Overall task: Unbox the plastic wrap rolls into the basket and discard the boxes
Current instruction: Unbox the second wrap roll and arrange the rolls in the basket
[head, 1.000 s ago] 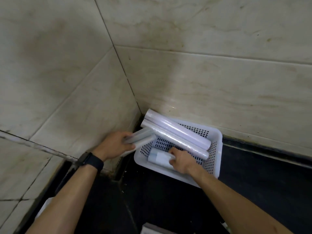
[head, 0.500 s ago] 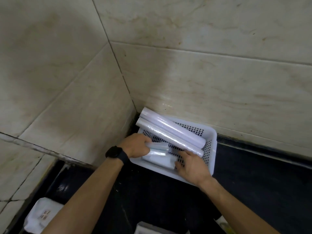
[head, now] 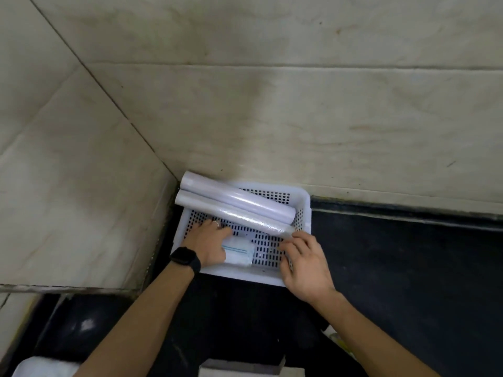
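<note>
Two long rolls (head: 239,204) lay diagonally in the white basket (head: 306,202), overhanging its rim. The left hand (head: 209,244) pressed flat, fingers together, on short rolls (head: 239,253); the right hand (head: 304,263) rested spread, holding nothing. Light, stiff, slippery tubes probably suited a mid-length grip.

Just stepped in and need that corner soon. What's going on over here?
A person is loading plastic wrap rolls into a white basket in the tiled corner. Two long rolls lie diagonally across its far side, their ends over the rim. The left hand presses on short rolls on the basket floor, while the right hand rests on the near right rim.
</note>
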